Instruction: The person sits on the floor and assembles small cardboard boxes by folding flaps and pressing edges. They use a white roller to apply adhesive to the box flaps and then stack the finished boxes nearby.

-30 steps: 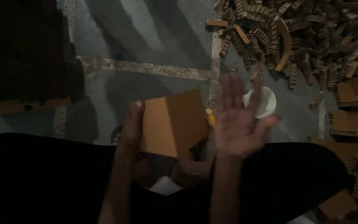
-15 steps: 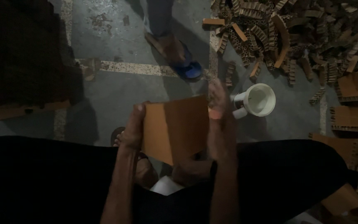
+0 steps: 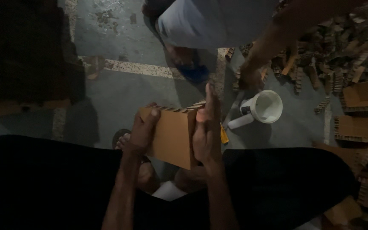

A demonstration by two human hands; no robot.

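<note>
Dim grey concrete floor (image 3: 120, 98), crossed by a pale speckled strip, fills the head camera's downward view. Just above the person's dark-clothed lap, a brown corrugated cardboard block (image 3: 172, 134) is pressed between two bare hands. At the block's left edge, the left hand (image 3: 140, 133) has its grip clamped on the cardboard, thumb over the ridged top. At the block's right edge, the right hand (image 3: 205, 132) lies flat against the side with fingers straight and together, pointing away from the body. Right of the block, a white mug (image 3: 265, 106) stands on the floor, near but apart. Beyond the mug, a co-worker's hand (image 3: 250, 77) reaches down beside a heap of cardboard scraps (image 3: 337, 55). Above the block, the co-worker's blue sandal (image 3: 194, 71) rests on the floor. Stacked cardboard pieces (image 3: 360, 111) lie right of the mug.
</note>
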